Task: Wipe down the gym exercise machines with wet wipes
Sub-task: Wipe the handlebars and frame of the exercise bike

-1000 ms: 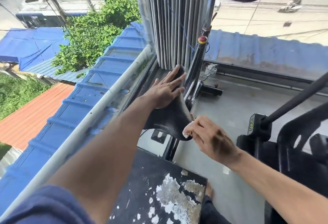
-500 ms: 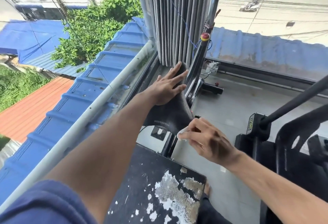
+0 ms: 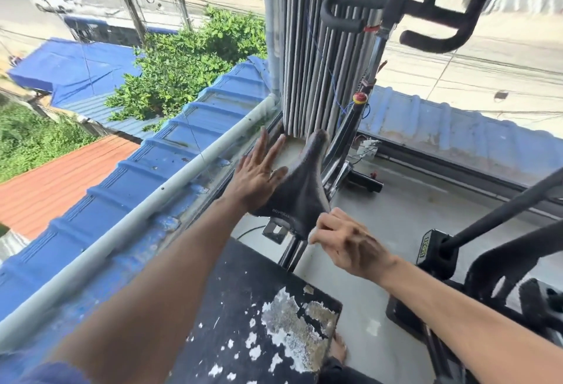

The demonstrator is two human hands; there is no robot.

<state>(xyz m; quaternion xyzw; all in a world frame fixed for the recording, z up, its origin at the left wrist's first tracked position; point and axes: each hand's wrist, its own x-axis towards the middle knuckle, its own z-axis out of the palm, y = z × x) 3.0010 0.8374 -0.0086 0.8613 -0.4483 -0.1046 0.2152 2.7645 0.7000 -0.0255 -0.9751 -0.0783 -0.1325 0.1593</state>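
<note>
Exercise bike saddle point(image 3: 300, 191): black, its narrow nose pointing away from me toward the grey folded curtain point(image 3: 316, 57) at the window corner, its wide rear end nearest me, sitting on a chromed seat post point(image 3: 294, 251) in the middle of the scene. I am laying my left hand point(image 3: 259, 173) flat against the left flank of the saddle, fingers point(image 3: 262, 143) straight and spread, tips reaching toward the window frame; they are gripping nothing. I am holding my right hand point(image 3: 347, 242) at the near right corner of the saddle, fingers curled, pinching a small white wet wipe point(image 3: 311, 236) against the saddle's rear edge; only a sliver of the wipe is showing below my fingertips. The bike's slanted frame post point(image 3: 350, 127), bearing a red knob point(image 3: 360, 97), is rising beyond the saddle to the black handlebars point(image 3: 432, 36) at the far top right. A black padded surface point(image 3: 262, 307) with peeling, flaking cover is lying near me, below both forearms. A second black machine point(image 3: 487, 261) is standing at the right, well apart from the saddle, on the grey floor point(image 3: 396, 201). Through the glass at the left, a blue corrugated roof point(image 3: 122, 182), green foliage point(image 3: 182, 67) and a street with vehicles are showing.
</note>
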